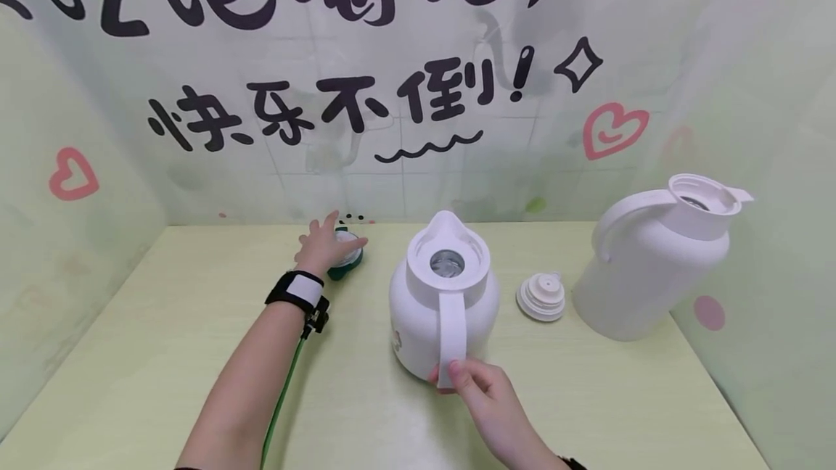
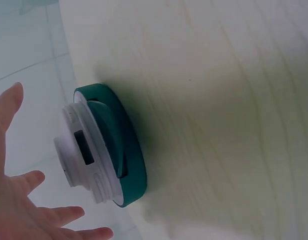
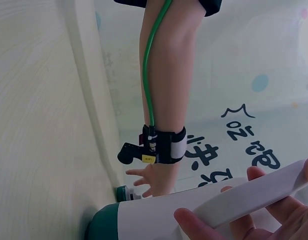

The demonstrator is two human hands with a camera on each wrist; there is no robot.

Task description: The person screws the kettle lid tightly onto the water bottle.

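Pinching the handle near its lower end, the right hand is, I'm judging, steadying the open white jug at the frame's lower centre. I'm seeing the left hand hovering, fingers spread, by the green-rimmed lid, left of centre; that's lying plug-up, perhaps sparing its plug the tabletop. At right, a second jug is standing open beside a stopper.

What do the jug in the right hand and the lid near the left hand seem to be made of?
Jug: probably satin white plastic outside, judging by the soft sheen; its lining looks mirror-like, so perhaps metal or glass. Lid: likely plastic, fairly matte, with moulded-looking steps.
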